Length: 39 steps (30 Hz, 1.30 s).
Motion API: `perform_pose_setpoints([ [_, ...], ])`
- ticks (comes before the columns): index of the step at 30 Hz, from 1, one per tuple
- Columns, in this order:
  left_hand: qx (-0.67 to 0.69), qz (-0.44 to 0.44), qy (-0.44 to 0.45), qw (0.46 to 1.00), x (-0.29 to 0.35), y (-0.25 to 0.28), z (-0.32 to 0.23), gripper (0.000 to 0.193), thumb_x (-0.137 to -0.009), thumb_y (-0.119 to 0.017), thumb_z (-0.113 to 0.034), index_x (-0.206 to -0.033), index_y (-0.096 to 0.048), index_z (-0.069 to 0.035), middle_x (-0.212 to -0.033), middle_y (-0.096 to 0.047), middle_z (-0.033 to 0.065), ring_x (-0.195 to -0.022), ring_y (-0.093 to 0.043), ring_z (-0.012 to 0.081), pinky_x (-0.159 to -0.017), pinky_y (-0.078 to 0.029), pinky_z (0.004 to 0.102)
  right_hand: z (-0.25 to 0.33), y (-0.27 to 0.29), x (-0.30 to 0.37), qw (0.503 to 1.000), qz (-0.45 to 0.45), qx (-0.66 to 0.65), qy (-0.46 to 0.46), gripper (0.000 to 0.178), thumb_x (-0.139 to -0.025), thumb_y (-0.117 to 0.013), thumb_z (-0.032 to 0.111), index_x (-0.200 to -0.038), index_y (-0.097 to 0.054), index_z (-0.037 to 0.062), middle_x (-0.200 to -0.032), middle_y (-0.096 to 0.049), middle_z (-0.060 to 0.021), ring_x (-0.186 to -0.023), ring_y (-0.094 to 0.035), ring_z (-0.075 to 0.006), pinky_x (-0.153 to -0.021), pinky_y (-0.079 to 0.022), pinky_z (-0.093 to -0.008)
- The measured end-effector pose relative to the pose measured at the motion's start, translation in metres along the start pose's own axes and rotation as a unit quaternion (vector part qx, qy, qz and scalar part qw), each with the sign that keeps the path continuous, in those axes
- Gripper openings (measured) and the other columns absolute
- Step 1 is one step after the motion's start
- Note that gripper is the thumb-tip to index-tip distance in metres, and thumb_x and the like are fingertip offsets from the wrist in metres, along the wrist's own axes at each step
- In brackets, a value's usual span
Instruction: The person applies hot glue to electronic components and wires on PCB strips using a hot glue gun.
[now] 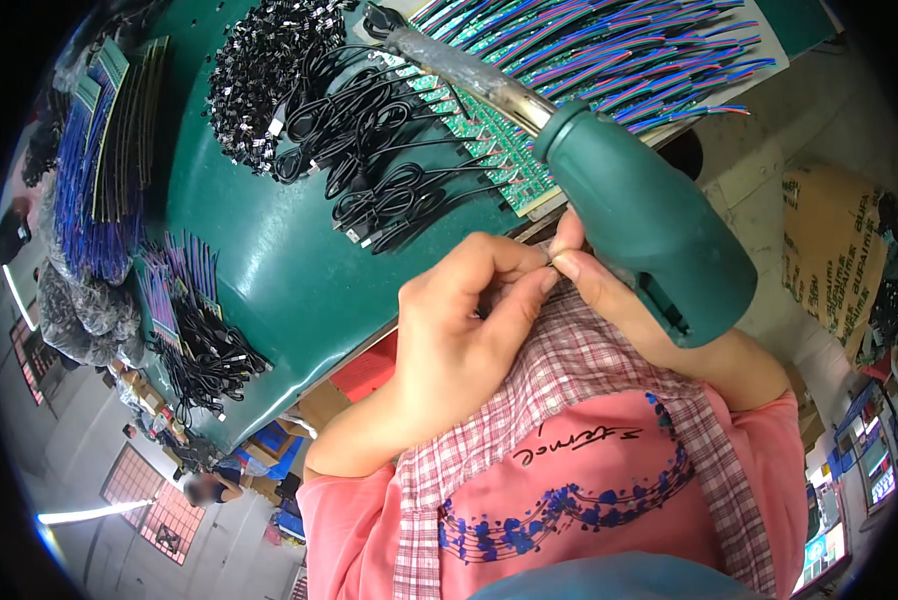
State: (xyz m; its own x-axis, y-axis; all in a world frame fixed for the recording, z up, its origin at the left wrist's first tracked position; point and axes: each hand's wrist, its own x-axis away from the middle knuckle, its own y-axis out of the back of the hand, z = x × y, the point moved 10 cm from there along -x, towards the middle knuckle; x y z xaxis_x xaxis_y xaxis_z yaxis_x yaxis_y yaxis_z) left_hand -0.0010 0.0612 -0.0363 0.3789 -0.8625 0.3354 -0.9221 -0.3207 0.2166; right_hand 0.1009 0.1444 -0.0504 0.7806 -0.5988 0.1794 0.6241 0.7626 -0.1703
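Note:
My left hand [459,322] and my right hand [609,290] meet at the table's front edge, in front of the checked apron [559,350]. Thumb and forefinger of each are pinched together, fingertips almost touching, around something too small to make out. A green-handled hot-air gun [649,220] with a worn metal barrel hangs above the right hand and hides part of it. Just beyond the fingers lies a panel of green circuit boards [524,180], with black cables attached along its near left side. Coiled black cables [394,205] with plugs lie left of it.
A heap of small black connectors [269,80] sits at the table's back. Red, blue and black wire bundles [659,60] spread across the boards. Wired boards [109,170] and more cables [204,360] lie along the left. A brown carton [834,260] stands to the right.

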Motion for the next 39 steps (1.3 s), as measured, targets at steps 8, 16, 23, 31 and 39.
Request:
perform_pose_setpoints([
  [8, 0.291, 0.048, 0.165, 0.941, 0.010, -0.006, 0.029, 0.009, -0.088, -0.060, 0.000, -0.097, -0.056, 0.002, -0.084, -0.061, 0.0028, -0.072, -0.056, 0.0065, -0.066, -0.045, 0.0196, 0.019, 0.005, 0.004, 0.972, 0.023, 0.225, 0.064, 0.027, -0.081, -0.066, -0.001, -0.106, -0.058, 0.0015, -0.101, -0.060, -0.0065, -0.085, -0.058, -0.0160, -0.075, -0.048, -0.0286],
  [16, 0.310, 0.046, 0.164, 0.935, 0.004, -0.011, 0.029, 0.008, -0.088, -0.058, 0.000, -0.096, -0.057, 0.002, -0.081, -0.061, 0.0016, -0.070, -0.055, 0.0057, -0.065, -0.044, 0.0188, -0.002, 0.003, 0.001, 0.993, 0.006, 0.098, -0.063, 0.028, -0.078, -0.071, 0.008, -0.104, -0.061, 0.0028, -0.100, -0.062, -0.0083, -0.083, -0.060, -0.0226, -0.074, -0.049, -0.0324],
  [23, 0.218, -0.052, 0.132, 0.966, -0.001, 0.017, 0.028, 0.007, -0.084, -0.058, 0.002, -0.091, -0.058, 0.001, -0.078, -0.060, -0.0005, -0.065, -0.049, 0.0014, -0.058, -0.039, 0.0164, -0.002, 0.021, 0.006, 0.988, -0.031, 0.076, -0.128, 0.014, -0.088, -0.055, 0.007, -0.103, -0.053, 0.0062, -0.081, -0.049, 0.0007, -0.073, -0.046, -0.0083, -0.066, -0.041, -0.0232],
  [31, 0.010, -0.030, 0.120, 0.992, -0.041, 0.019, 0.033, 0.012, -0.085, -0.063, -0.008, -0.085, -0.059, 0.003, -0.069, -0.060, 0.0005, -0.060, -0.053, 0.0037, -0.054, -0.040, 0.0185, -0.009, 0.048, 0.062, 0.982, 0.007, 0.118, -0.148, 0.026, -0.082, -0.060, -0.001, -0.108, -0.058, -0.0012, -0.086, -0.061, -0.0052, -0.078, -0.057, -0.0152, -0.074, -0.047, -0.0291],
  [39, -0.027, -0.013, 0.137, 0.990, -0.046, 0.014, 0.032, 0.013, -0.085, -0.063, -0.008, -0.083, -0.059, 0.004, -0.068, -0.061, 0.0022, -0.060, -0.054, 0.0048, -0.055, -0.041, 0.0188, 0.003, 0.058, 0.075, 0.974, 0.007, 0.191, -0.122, 0.018, -0.080, -0.064, 0.002, -0.098, -0.063, 0.0010, -0.087, -0.067, -0.0074, -0.085, -0.062, -0.0202, -0.076, -0.049, -0.0312],
])
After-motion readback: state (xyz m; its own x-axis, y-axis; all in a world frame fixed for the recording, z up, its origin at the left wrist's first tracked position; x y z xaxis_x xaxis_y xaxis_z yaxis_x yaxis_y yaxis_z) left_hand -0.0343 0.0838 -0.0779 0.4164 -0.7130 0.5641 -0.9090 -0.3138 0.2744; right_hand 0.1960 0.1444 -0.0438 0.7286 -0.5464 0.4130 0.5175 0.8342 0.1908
